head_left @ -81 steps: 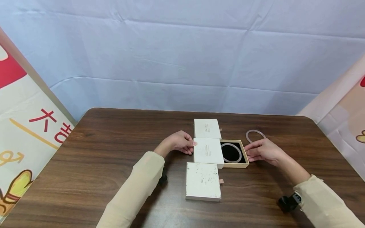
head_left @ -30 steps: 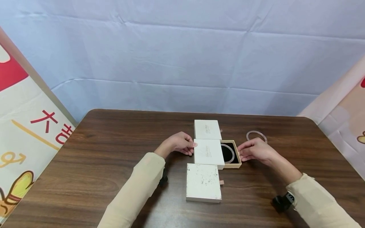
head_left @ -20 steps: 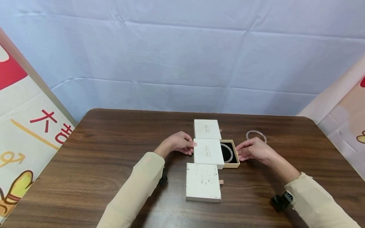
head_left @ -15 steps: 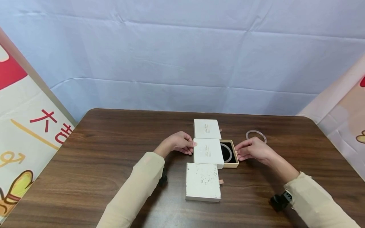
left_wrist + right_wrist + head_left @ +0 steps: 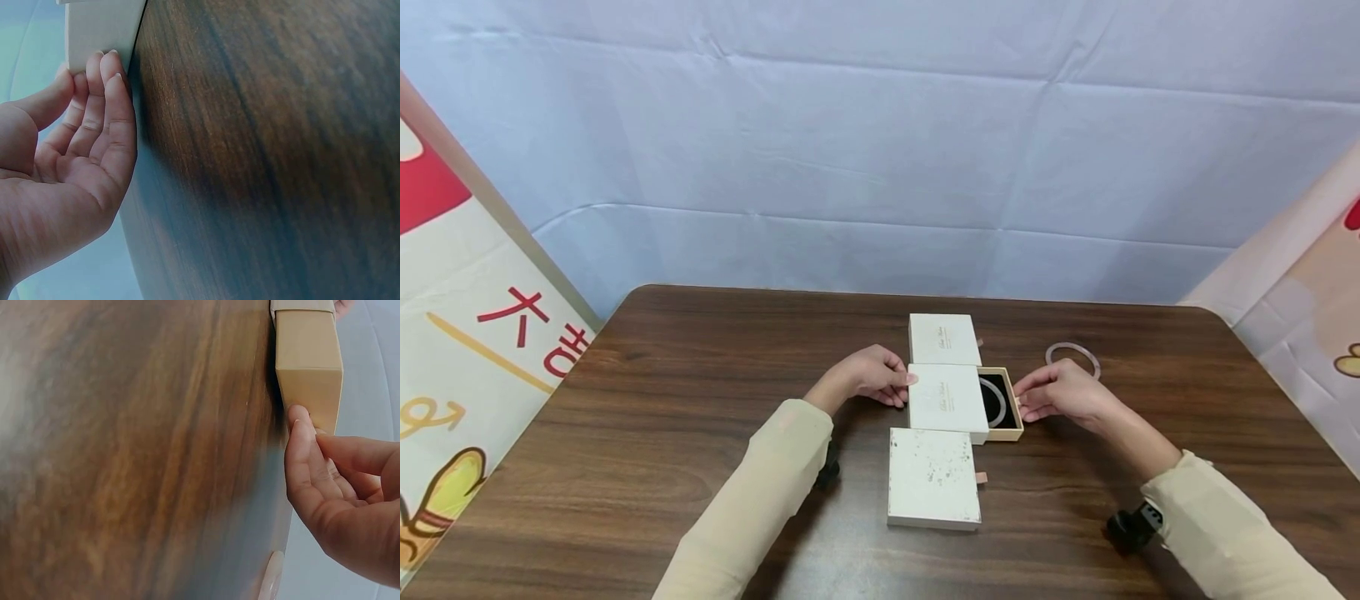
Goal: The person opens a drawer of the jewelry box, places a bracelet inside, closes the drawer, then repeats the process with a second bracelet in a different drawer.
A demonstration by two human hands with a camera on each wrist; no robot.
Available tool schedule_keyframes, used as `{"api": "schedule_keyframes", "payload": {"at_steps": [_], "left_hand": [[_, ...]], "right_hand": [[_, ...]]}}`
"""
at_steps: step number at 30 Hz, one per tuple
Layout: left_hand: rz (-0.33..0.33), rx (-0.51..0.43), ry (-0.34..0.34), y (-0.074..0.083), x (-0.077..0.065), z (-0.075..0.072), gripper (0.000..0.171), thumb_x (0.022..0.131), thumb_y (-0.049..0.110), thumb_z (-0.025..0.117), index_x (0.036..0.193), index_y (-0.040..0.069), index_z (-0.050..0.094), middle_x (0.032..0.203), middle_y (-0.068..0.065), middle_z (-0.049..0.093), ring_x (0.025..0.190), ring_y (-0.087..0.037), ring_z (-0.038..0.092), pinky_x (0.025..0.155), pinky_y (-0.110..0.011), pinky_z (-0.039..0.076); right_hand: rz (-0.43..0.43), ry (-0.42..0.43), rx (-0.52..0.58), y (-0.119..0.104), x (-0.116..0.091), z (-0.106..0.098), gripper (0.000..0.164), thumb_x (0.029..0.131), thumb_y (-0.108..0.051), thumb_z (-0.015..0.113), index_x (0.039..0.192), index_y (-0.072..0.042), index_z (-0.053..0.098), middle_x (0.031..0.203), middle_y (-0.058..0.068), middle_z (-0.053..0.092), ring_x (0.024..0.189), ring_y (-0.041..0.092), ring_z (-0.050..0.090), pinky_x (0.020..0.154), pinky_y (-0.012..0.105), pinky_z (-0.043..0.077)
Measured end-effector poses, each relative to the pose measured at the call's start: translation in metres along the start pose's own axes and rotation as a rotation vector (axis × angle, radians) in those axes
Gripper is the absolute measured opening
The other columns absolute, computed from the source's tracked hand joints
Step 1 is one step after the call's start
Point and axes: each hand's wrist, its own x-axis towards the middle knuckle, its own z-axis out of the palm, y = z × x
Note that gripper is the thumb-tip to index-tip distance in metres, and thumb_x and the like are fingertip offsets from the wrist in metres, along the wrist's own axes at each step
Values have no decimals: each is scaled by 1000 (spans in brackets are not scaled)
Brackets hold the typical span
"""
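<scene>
My left hand holds the left end of the middle white drawer box, thumb on its top edge and fingertips against the end face. Its tan drawer sticks out partway to the right, with black lining and a pale bangle partly covered by the sleeve. At the drawer's outer end is my right hand. Thumb and fingers come together there, low on the end face; whatever they pinch is mostly hidden. Behind that hand a second pale bangle lies on the table, partly covered by it.
One shut white box stands behind the middle one, another speckled white box in front. Each shows a small pink tab on its right. Dark wooden table surrounds them, with a pale cloth backdrop beyond.
The drawer has slid left into its sleeve, covering more of the bangle inside. My right hand has moved left with it, while my left hand stays at the box's end.
</scene>
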Motion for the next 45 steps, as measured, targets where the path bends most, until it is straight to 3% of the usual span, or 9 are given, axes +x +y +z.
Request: {"api": "schedule_keyframes", "payload": {"at_steps": [45], "left_hand": [[8,-7,-3,-1,0,0,19,91,13,57,79,-2,58,66,-9,59,57,-14,59,56,-24,50]], "right_hand": [[-32,6,-19,-4,8,19,22,82,14,50,101,26,51,73,14,62,64,18,64,64,34,54]]}}
